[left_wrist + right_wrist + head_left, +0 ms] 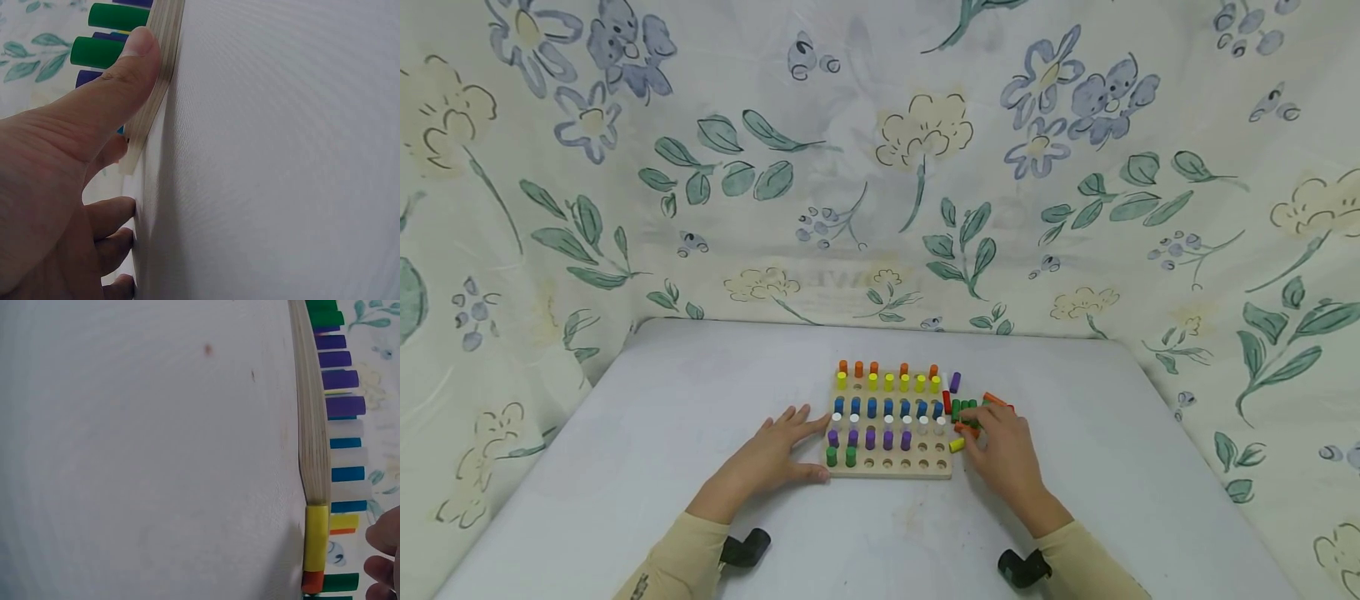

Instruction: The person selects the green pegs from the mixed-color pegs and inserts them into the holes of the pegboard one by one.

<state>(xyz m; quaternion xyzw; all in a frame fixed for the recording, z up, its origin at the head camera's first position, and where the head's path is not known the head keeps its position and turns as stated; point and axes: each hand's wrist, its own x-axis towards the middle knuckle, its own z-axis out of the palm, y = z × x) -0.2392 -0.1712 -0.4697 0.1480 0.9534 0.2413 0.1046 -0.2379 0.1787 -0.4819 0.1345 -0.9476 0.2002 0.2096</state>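
Observation:
A wooden pegboard (891,472) lies flat on the table, with rows of orange, yellow, blue, white, purple and green pegs standing in it. My left hand (778,450) rests at its left side, fingers spread, thumb against the near corner beside two green pegs (97,53). Over the loose pegs right of the board is my right hand (1006,446), fingers lightly bent and no peg seen in them. Under and around it lie green pegs (956,410), a yellow peg (957,446) and an orange peg (962,427). In the right wrist view only some fingertips (378,540) show.
A purple peg (955,382) and a red peg (947,402) lie by the board's right edge, with another orange peg (995,399) beyond the right hand. The white table (700,383) ends at a flowered cloth (850,167). Black mounts (747,547) sit at both wrists.

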